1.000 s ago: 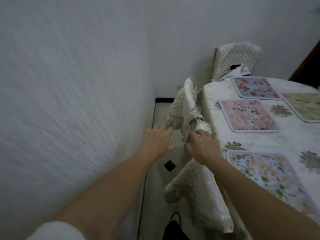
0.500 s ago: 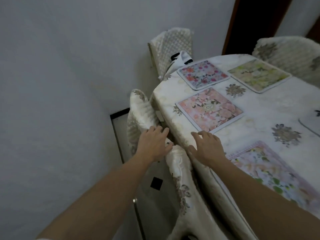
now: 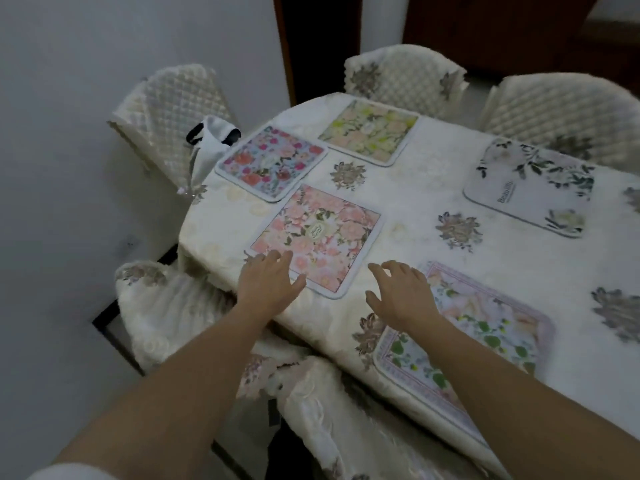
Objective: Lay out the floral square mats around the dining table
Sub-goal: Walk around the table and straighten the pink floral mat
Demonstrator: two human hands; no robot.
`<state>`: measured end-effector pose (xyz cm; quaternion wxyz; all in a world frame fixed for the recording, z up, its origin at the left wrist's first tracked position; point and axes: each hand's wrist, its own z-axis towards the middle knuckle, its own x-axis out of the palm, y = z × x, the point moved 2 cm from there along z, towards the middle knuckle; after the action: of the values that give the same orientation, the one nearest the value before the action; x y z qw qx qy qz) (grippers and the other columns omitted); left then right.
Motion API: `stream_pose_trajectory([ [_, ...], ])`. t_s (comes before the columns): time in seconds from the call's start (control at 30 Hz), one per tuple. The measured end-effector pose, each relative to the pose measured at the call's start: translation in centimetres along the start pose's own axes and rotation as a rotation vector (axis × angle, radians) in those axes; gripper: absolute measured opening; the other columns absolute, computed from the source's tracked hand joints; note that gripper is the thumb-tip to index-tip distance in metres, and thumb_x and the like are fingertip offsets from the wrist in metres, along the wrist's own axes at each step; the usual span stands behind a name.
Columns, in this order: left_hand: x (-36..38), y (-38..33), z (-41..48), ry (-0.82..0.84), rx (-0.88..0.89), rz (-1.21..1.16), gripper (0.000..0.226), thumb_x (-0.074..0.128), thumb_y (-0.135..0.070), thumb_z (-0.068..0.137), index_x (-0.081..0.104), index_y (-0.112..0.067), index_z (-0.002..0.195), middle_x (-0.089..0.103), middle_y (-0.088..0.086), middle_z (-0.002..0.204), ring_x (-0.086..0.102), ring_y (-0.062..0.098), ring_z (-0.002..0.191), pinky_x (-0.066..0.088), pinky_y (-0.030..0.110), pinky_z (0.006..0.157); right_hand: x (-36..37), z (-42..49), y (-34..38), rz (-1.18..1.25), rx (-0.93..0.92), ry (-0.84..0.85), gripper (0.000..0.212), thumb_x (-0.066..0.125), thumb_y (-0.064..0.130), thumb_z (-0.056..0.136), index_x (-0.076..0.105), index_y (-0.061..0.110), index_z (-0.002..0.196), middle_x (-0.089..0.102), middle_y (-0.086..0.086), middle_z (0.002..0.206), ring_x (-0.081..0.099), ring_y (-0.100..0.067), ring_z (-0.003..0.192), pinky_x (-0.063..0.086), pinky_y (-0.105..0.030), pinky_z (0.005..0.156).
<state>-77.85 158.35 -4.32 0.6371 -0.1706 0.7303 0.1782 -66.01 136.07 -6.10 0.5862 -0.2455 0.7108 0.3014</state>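
Several floral square mats lie on the cream-clothed dining table (image 3: 412,199). A pink mat (image 3: 322,237) sits near the table's left edge, and my left hand (image 3: 268,284) is spread over its near left corner, holding nothing. My right hand (image 3: 403,294) hovers open with relaxed fingers over the far corner of a green-and-pink bordered mat (image 3: 464,344). Farther off lie a red-and-blue mat (image 3: 273,162), a yellow-green mat (image 3: 370,131) and a white mat with dark leaves (image 3: 530,185).
Quilted cream chairs stand around the table: one at the far left (image 3: 166,112), two at the back (image 3: 401,77) (image 3: 561,102), and two close by at the left edge (image 3: 162,306) (image 3: 329,410). A white bag with black handles (image 3: 211,140) hangs at the far left corner.
Both hands left the chair cover at the table's left edge and rose over the tabletop. The view swung right, bringing more mats and chairs into sight.
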Motion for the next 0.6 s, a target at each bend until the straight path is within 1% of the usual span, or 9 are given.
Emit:
stream_pose_trajectory([
  [0.17, 2.8, 1.1, 7.2, 0.103, 0.115, -0.070, 0.066, 0.032, -0.061, 0.094, 0.033, -0.022, 0.147, 0.046, 0.006, 0.145, 0.048, 0.030, 0.123, 0.046, 0.044, 0.095, 1.8, 1.7, -0.9, 0.012, 0.212, 0.045, 0.056, 0.044, 0.047, 0.094, 0.039, 0.022, 0.144, 0.048, -0.007, 0.141, 0.045, -0.029, 0.129, 0.038, -0.046, 0.104],
  [0.27, 3.8, 2.7, 10.9, 0.131, 0.165, -0.093, 0.063, 0.034, -0.061, 0.094, 0.038, -0.023, 0.144, 0.049, 0.007, 0.141, 0.050, 0.030, 0.122, 0.046, 0.043, 0.092, 2.8, 3.4, 0.0, 0.023, 0.316, 0.052, 0.055, 0.044, 0.046, 0.093, 0.040, 0.022, 0.143, 0.050, -0.006, 0.139, 0.047, -0.028, 0.127, 0.041, -0.044, 0.101],
  [0.33, 4.3, 4.2, 12.8, 0.138, 0.163, -0.122, 0.058, 0.035, -0.058, 0.094, 0.043, -0.022, 0.139, 0.052, 0.007, 0.136, 0.051, 0.029, 0.118, 0.045, 0.042, 0.090, 3.4, 4.7, 1.0, 0.051, 0.376, 0.066, 0.054, 0.044, 0.045, 0.094, 0.040, 0.022, 0.142, 0.050, -0.006, 0.138, 0.048, -0.027, 0.125, 0.043, -0.043, 0.098],
  [0.43, 4.7, 6.5, 15.6, 0.112, 0.133, -0.163, 0.056, 0.040, -0.055, 0.094, 0.046, -0.019, 0.137, 0.053, 0.007, 0.136, 0.050, 0.029, 0.118, 0.044, 0.043, 0.091, 4.3, 6.8, 2.6, 0.128, 0.466, 0.074, 0.053, 0.044, 0.043, 0.095, 0.039, 0.021, 0.142, 0.050, -0.007, 0.136, 0.049, -0.027, 0.121, 0.047, -0.041, 0.092],
  [0.53, 5.3, 8.2, 18.3, 0.084, 0.086, -0.241, 0.053, 0.047, -0.052, 0.092, 0.052, -0.017, 0.132, 0.055, 0.009, 0.132, 0.051, 0.032, 0.116, 0.045, 0.045, 0.090, 5.3, 8.8, 3.4, 0.248, 0.599, 0.028, 0.048, 0.047, 0.039, 0.095, 0.043, 0.017, 0.137, 0.052, -0.010, 0.124, 0.051, -0.028, 0.107, 0.049, -0.039, 0.080],
  [0.6, 5.9, 9.2, 19.7, 0.068, 0.106, -0.245, 0.053, 0.046, -0.051, 0.091, 0.056, -0.014, 0.128, 0.057, 0.012, 0.128, 0.052, 0.034, 0.112, 0.047, 0.047, 0.087, 5.8, 9.8, 3.8, 0.324, 0.689, 0.001, 0.047, 0.048, 0.036, 0.095, 0.043, 0.015, 0.137, 0.050, -0.012, 0.120, 0.050, -0.029, 0.104, 0.048, -0.039, 0.076],
])
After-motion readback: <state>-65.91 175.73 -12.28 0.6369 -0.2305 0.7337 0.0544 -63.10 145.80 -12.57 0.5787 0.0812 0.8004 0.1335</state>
